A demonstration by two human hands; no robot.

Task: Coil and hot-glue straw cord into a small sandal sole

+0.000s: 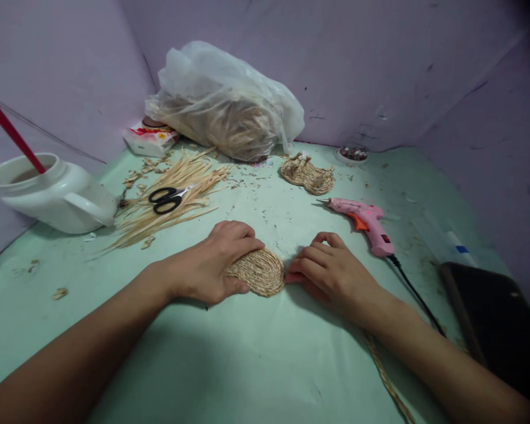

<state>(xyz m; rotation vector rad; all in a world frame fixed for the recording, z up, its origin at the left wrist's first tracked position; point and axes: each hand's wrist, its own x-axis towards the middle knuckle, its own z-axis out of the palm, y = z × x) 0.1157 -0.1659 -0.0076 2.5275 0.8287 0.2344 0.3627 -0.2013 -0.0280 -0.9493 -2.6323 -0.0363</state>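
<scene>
An oval coil of twisted straw cord [265,272] lies flat on the table in front of me. My left hand [223,259] grips its left end, thumb at the near edge and fingers over the far edge, hiding that end. At the coil's right edge, the fingertips of my right hand [322,268] are pinched together on the cord, which they mostly hide. The loose straw cord [386,380] comes out from under my right forearm and trails toward the near edge of the view.
A pink glue gun [362,221] lies at right, its cable running past a dark phone-like slab [494,318]. Black-handled scissors [168,199] rest on straw strips [136,227]. Behind are a woven straw piece [307,175], a plastic bag [229,100] and a small dish [352,155]; a white jug [62,197] stands left.
</scene>
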